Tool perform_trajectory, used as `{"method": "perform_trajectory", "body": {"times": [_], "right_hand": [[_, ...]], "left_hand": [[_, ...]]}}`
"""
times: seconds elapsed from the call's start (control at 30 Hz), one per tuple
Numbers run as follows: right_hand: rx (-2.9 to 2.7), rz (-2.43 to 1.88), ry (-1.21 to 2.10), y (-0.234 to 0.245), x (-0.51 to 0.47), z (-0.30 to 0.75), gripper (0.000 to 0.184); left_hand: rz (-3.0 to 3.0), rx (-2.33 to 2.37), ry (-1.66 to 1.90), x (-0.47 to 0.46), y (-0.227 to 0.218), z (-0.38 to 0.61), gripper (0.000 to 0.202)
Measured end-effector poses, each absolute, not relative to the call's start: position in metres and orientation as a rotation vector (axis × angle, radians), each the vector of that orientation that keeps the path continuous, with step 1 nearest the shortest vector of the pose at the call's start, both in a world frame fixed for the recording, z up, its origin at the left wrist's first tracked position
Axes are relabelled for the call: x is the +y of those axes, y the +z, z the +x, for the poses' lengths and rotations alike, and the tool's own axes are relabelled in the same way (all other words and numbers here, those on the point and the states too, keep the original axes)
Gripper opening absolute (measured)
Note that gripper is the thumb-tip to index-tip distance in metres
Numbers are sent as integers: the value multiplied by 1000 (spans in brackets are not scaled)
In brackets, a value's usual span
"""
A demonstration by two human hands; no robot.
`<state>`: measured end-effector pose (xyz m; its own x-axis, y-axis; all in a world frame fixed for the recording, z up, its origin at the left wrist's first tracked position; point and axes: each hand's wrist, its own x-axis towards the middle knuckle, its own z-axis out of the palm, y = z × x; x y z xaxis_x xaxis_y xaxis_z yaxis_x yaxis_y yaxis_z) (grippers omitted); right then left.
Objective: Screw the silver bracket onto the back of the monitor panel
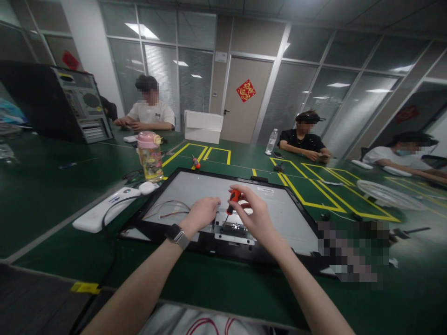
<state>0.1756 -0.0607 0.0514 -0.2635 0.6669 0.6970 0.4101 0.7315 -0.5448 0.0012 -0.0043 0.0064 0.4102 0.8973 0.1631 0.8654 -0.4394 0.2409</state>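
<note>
A flat screen panel (293,218) with a grey back and black frame lies on the green table before me. At the middle of its near edge sits a metal bracket (234,238). My right hand (256,214) grips a small red and black screwdriver (235,195) by the handle, its shaft slanting down to the bracket. Just left of it, my left hand (202,215) rests over the panel with fingers curled in; whatever is between them is hidden. Thin loose wires (171,213) lie on the panel beside that hand.
To the left are a white power bank (106,209) with a black cable, a pink-lidded bottle (150,156) and a computer case (75,104). Beyond the panel lie a red-tipped tool (196,163) and yellow tape outlines. Several people sit across the table.
</note>
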Motion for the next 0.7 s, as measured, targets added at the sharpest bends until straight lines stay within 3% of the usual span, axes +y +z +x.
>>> {"method": "perform_trajectory", "body": {"times": [0.3,0.53,0.7], "right_hand": [[-1792,-834,305,51,-48,169,26],[-1672,-706,729,51,-56,174,26],[-1598,-786,452,49,-56,172,11]], "left_hand": [[2554,1588,422,2,0,0,32],[2548,1597,379,-1,6,1,33],[2552,1594,368,0,5,0,33]]}}
